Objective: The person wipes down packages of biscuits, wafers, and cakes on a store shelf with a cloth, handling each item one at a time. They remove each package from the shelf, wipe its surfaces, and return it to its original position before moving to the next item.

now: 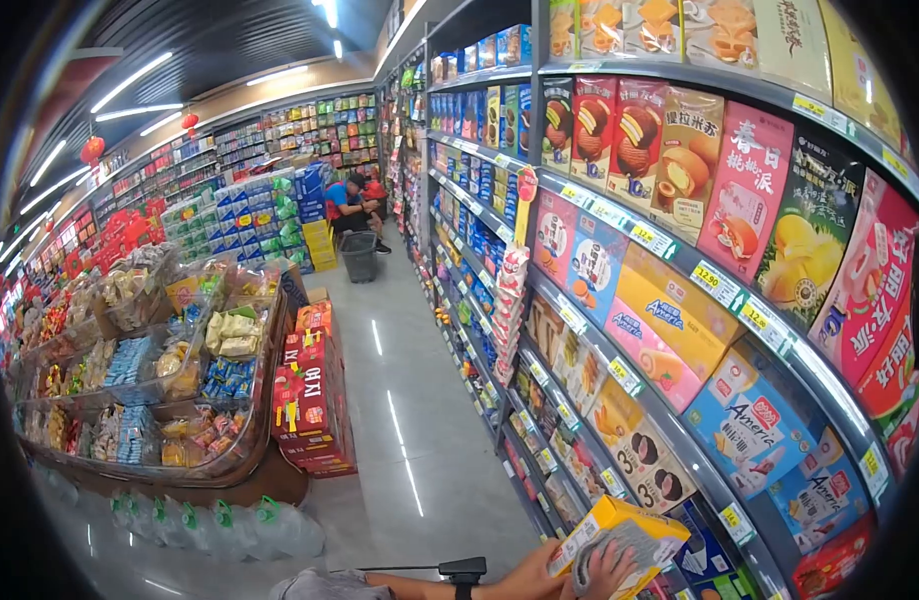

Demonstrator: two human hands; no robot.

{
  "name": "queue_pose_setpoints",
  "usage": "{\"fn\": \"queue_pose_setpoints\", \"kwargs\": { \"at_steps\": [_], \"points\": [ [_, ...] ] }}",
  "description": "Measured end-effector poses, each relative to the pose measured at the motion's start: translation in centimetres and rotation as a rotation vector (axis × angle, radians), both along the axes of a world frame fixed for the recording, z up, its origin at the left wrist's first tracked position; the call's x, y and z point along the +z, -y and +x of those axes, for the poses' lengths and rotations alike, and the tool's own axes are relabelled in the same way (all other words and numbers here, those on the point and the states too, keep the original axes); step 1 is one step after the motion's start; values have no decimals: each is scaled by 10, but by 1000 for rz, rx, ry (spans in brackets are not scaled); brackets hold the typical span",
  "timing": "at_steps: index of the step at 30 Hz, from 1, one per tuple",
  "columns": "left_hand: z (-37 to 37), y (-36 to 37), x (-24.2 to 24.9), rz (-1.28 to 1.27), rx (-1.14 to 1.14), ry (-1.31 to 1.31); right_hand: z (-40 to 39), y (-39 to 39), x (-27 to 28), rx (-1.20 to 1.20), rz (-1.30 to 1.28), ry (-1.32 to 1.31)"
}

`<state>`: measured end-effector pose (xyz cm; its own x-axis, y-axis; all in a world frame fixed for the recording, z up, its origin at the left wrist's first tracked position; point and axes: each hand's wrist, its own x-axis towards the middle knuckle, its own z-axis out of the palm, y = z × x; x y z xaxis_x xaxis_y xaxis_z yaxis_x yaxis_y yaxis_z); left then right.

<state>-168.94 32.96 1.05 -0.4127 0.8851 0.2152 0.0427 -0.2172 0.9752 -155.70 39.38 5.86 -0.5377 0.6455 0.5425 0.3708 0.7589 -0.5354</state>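
Note:
Low in the view, a yellow box (628, 517) is held tilted in front of the lower shelves. My left hand (536, 574) is closed on its left edge, and a dark watch (466, 574) is on that wrist. A grey cloth (632, 550) lies against the face of the box. My right hand (602, 572) presses over the cloth with bent fingers; the frame edge cuts off part of this hand.
Shelves of boxed cakes (688, 160) rise close on my right. Snack bins (145, 385), red cartons (315, 405) and water jugs (225, 525) stand left of the aisle (400, 400). A person (355, 205) crouches farther down beside a dark bin (359, 257).

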Motion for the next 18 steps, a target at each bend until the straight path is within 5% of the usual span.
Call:
{"fn": "queue_pose_setpoints", "kwargs": {
  "at_steps": [4, 5, 7, 8, 10, 11, 18],
  "points": [
    [1, 0, -24, -225, 44, -6, 9, 9, -28, 2, 80, 44],
    [-5, 10, -5, -362, 4, -64, 1, 20, 7, 35, -170, 38],
    [-21, 25, -31, -391, -138, 195, -5, 22, 18, 107, -143, 12],
    [-22, 25, 12, -278, -305, 356, -7, 23, 24, 113, -93, -8],
    [-34, 42, -23, -437, -367, 617, -13, 23, 7, 139, -135, -10],
    [-42, 43, -15, -317, -581, 549, -18, 25, 2, 108, -47, -58],
    [-38, 22, -7, -406, -496, 653, -49, 18, -35, 47, -27, -153]
  ]
}}
